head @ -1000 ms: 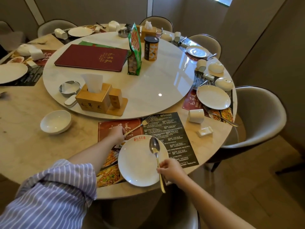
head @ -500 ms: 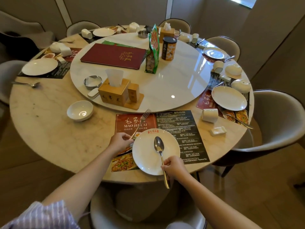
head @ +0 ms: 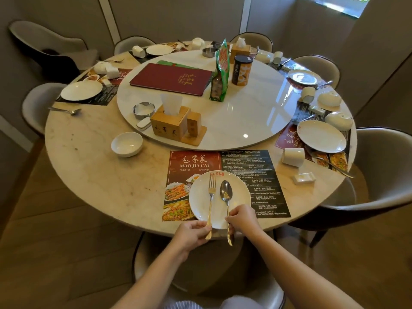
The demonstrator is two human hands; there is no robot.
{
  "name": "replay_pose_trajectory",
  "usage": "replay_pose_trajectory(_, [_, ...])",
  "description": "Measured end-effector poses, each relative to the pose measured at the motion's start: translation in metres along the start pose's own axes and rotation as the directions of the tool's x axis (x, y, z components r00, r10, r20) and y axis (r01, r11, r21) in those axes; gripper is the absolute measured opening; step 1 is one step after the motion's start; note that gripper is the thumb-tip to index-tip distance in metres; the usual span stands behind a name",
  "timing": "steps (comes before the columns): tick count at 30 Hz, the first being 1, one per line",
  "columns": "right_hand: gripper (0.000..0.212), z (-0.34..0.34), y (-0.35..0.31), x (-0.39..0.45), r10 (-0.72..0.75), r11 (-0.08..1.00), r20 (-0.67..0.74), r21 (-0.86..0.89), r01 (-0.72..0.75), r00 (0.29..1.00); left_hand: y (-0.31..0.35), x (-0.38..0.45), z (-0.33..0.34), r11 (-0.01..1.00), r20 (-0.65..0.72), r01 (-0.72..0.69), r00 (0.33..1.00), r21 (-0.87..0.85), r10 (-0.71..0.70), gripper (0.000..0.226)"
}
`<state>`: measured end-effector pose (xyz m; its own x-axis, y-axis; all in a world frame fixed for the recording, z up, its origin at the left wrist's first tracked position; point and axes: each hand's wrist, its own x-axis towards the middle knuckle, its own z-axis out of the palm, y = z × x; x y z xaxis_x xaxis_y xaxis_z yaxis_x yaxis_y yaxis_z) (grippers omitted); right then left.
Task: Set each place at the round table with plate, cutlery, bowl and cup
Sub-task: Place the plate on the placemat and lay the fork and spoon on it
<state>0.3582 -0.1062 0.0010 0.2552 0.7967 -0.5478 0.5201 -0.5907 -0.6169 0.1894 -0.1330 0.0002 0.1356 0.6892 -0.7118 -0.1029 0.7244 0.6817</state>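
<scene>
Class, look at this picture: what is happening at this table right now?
A person is setting the nearest place at a round table. A white plate sits on a printed placemat, with a fork and a spoon lying side by side on it. The left hand holds the fork's handle; the right hand pinches the spoon's. A bowl and a cup lying on its side wait off to either side of the mat.

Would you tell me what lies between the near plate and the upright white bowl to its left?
In the head view, only the placemat's corner and bare marble tabletop lie between plate and bowl.
</scene>
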Motion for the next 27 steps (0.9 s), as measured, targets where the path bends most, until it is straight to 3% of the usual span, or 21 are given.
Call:
replay_pose_trajectory(11, [0.011, 0.001, 0.006, -0.007, -0.114, 0.993, -0.077, -0.031, 0.112, 0.99, -0.025, 0.003, 0.013, 0.999, -0.075, 0.035, 0.996, -0.039, -0.038, 0.026])
replay_pose_trajectory(27, [0.012, 0.002, 0.011, -0.005, -0.126, 0.991, -0.084, -0.05, 0.122, 0.989, -0.034, 0.003, 0.024, 1.0, -0.102, 0.024, 0.994, 0.004, -0.024, 0.027])
